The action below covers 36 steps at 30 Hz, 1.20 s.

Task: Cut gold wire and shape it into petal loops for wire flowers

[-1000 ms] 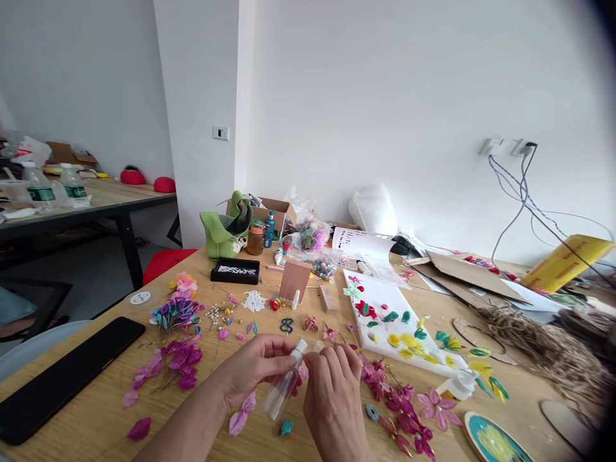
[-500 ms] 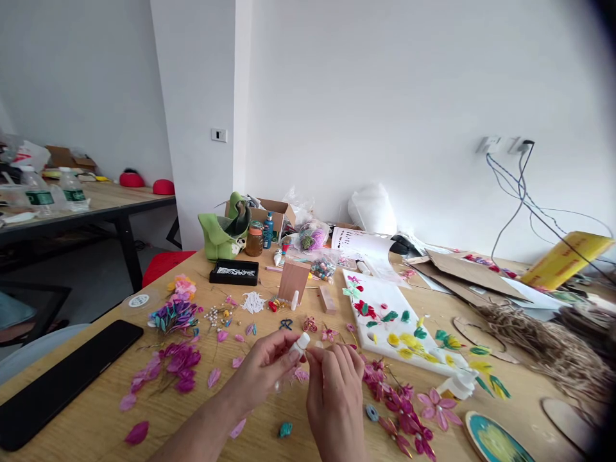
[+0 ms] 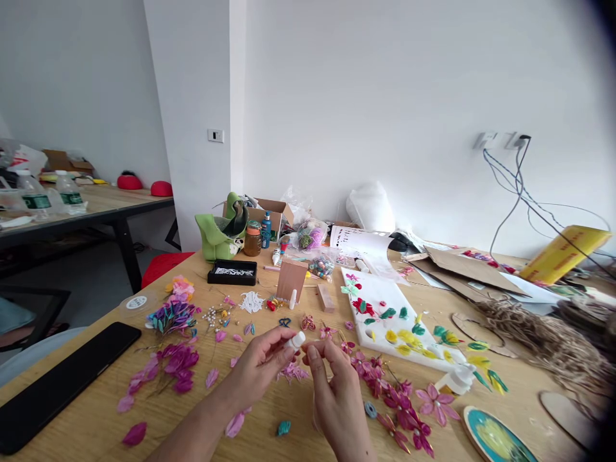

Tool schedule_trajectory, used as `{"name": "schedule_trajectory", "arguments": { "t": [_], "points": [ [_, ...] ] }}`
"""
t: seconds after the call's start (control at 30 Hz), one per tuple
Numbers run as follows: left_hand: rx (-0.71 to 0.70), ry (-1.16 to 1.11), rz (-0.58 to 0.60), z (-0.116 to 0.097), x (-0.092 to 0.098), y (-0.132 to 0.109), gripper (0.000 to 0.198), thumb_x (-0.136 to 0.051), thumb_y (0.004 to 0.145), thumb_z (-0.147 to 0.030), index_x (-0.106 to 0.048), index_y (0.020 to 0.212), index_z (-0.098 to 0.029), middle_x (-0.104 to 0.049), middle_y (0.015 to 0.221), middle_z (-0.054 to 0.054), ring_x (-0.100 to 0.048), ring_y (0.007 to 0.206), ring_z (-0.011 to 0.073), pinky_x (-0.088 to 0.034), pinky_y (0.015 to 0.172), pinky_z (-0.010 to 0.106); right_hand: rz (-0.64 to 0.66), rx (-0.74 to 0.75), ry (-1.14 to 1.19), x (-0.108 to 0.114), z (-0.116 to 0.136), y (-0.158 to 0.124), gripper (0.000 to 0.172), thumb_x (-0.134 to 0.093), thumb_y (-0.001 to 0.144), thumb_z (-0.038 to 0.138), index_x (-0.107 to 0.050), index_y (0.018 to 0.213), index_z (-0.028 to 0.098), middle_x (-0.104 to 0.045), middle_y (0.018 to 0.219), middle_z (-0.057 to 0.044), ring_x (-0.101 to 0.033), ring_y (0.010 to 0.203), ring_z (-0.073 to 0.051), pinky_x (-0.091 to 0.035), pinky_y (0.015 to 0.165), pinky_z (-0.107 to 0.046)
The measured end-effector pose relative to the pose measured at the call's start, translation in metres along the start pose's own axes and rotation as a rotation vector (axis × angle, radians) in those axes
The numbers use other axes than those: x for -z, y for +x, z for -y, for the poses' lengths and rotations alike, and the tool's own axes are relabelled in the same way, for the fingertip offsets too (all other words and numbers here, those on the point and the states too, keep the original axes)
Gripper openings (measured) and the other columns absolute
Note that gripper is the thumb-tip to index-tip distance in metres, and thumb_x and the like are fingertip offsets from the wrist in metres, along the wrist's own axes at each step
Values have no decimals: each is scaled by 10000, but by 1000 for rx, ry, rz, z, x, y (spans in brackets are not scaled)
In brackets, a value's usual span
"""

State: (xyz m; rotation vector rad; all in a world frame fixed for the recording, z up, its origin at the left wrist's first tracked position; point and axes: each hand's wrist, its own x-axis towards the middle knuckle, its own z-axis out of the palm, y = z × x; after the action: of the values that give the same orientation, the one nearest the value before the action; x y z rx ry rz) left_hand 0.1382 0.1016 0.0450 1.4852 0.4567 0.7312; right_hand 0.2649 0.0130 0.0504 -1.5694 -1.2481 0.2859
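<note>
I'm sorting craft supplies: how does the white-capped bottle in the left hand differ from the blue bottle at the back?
The white-capped bottle is tilted in the left hand; the blue bottle stands upright. The white-capped bottle's body is mostly hidden by the hand, while the blue bottle's body shows. The white-capped bottle is nearer the camera than the blue bottle. Both are bottles.

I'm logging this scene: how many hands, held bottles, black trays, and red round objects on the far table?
Left hand and right hand: 2
Held bottle: 1
Black tray: 1
Red round objects: 2
Total: 6
</note>
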Motion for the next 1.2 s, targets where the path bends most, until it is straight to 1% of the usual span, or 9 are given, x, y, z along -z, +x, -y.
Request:
{"name": "schedule_trajectory", "arguments": {
  "t": [0.3, 0.63, 0.73, 0.83, 0.9, 0.93, 1.0, 1.1, 1.2],
  "points": [
    [-15, 57, 41, -14, -2, -3, 266, -574, 878, -415, -638, 1044, -219, -588, 906, 3, -514, 862, 143, -405, 753, 233, 45, 50, -30, 1, 2, -1, 327, -409, 947, 418, -565, 763, 197, -581, 763, -21, -523, 737, -171, -363, 679, -271],
    [-15, 39, 27, -9, 1, -1, 268, -599, 865, -404, -653, 1065, -234, -621, 938, 8, -546, 905, 154, -427, 805, 245, 28, 118, -80, -1, 0, 1, 313, -388, 966, 342, -533, 731, 194, -556, 732, -13, -518, 701, -153, -394, 641, -256],
    [10, -13, 11, -12, 5, 0, 284, -627, 843, -410, -662, 1059, -230, -636, 949, 16, -567, 916, 164, -438, 826, 265, -144, 254, -82, 4, 8, -4, 204, -409, 961, 276, -600, 950, 206, -596, 900, -43, -556, 858, -170, -423, 738, -281],
    [39, -78, -18, -15, 9, 1, 305, -673, 802, -425, -681, 1027, -220, -650, 892, 14, -584, 855, 153, -441, 795, 264, -552, 345, 17, 16, 15, -8, 177, -475, 935, 267, -584, 1061, 209, -580, 981, -66, -550, 934, -190, -424, 795, -319],
    [47, -160, -17, -16, 10, 0, 304, -687, 792, -421, -688, 1011, -210, -659, 860, 14, -593, 829, 150, -439, 795, 272, -745, 181, 136, 27, 14, -5, 188, -498, 929, 323, -580, 1052, 206, -572, 963, -70, -550, 908, -194, -431, 787, -328],
    [44, -211, -9, -16, 10, -1, 296, -688, 792, -412, -689, 1006, -207, -663, 850, 14, -598, 823, 150, -438, 798, 278, -754, 55, 225, 32, 11, -2, 213, -516, 918, 366, -578, 1047, 208, -575, 955, -71, -553, 887, -194, -440, 771, -325],
    [35, -306, 11, -17, 9, -3, 275, -691, 795, -388, -687, 1001, -205, -670, 840, 15, -605, 813, 153, -438, 796, 289, -580, -193, 468, 40, 5, 6, 285, -600, 849, 451, -592, 1002, 211, -597, 924, -66, -567, 824, -191, -462, 720, -315],
    [35, -341, 53, -19, 8, -6, 251, -700, 790, -365, -688, 976, -197, -672, 836, 23, -603, 800, 158, -439, 792, 301, -69, -433, 868, 39, -3, 15, 337, -757, 693, 462, -621, 812, 178, -634, 796, -50, -584, 690, -162, -472, 628, -279],
    [49, -227, 135, -24, 7, -7, 213, -669, 820, -345, -694, 962, -189, -655, 867, 32, -590, 823, 158, -435, 805, 298, 406, -531, 1040, 26, -2, 13, 348, -749, 725, 457, -621, 721, 134, -629, 665, -43, -574, 577, -116, -450, 563, -229]
  ]
}}
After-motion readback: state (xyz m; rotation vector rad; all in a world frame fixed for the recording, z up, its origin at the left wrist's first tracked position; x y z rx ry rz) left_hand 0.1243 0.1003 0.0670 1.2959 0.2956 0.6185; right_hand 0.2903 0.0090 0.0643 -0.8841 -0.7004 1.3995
